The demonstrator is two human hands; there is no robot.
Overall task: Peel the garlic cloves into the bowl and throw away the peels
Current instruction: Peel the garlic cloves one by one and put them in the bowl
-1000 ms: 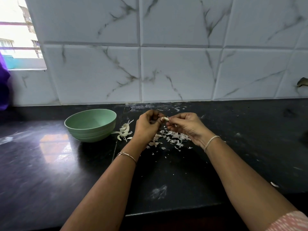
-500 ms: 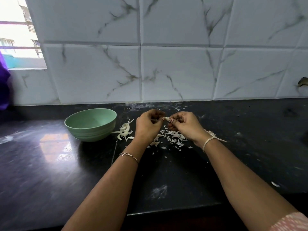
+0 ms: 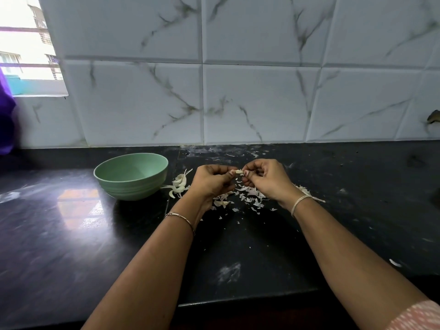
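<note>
A small pale garlic clove (image 3: 238, 172) is pinched between the fingertips of both hands above the black counter. My left hand (image 3: 212, 181) holds its left end with curled fingers. My right hand (image 3: 266, 178) pinches its right end with thumb and forefinger. Under the hands lies a scatter of white peel flakes (image 3: 250, 195). Larger curled peels (image 3: 179, 184) lie just right of the green bowl (image 3: 133, 184), which stands left of my hands; what I can see of its inside looks empty.
The black counter (image 3: 238, 258) runs to a front edge near the bottom of the view. White marbled wall tiles (image 3: 250, 103) stand right behind. A window (image 3: 26, 55) and a purple cloth (image 3: 6, 120) are at far left. A stray peel (image 3: 395, 263) lies at right.
Both hands stayed together over the peel pile, shifting only slightly. The fingers have worked around the clove, and the right wrist has dropped a little.
</note>
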